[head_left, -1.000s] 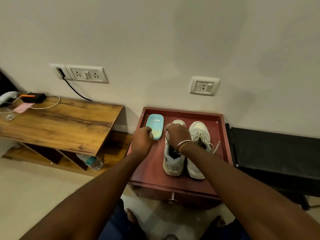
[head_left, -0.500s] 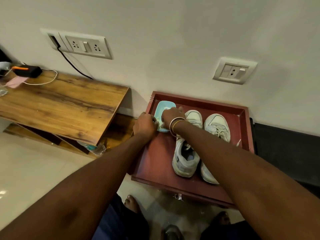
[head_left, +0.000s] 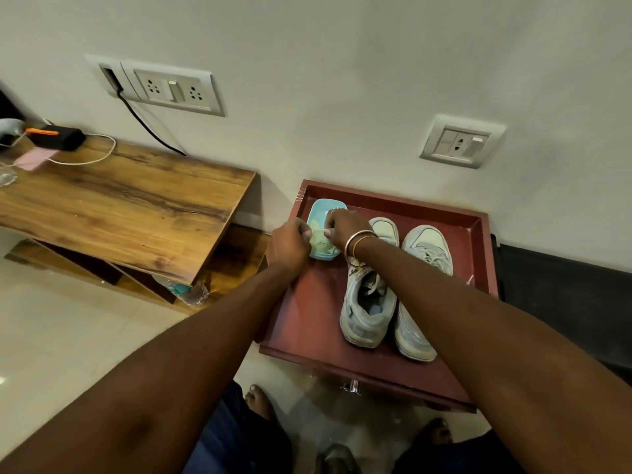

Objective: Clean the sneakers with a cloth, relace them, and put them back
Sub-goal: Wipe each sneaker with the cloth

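Pale crumpled cloth [head_left: 320,240] pinched between the fingers of both hands.

Dark red wooden tray with a raised rim [head_left: 393,200] lies beneath both hands. Pair of pale grey lace-up sneakers [head_left: 367,302] stands on it side by side, just right of the right-hand fingers, toes toward the wall; the right forearm crosses above them. Left hand [head_left: 289,242] and right hand [head_left: 343,227] face each other, fingers curled narrow, each gripping an edge of the cloth, which sits bunched between the two sets of fingertips. Light blue oblong plastic dish [head_left: 316,215] rests directly under the fingers, with the cloth lying in it.
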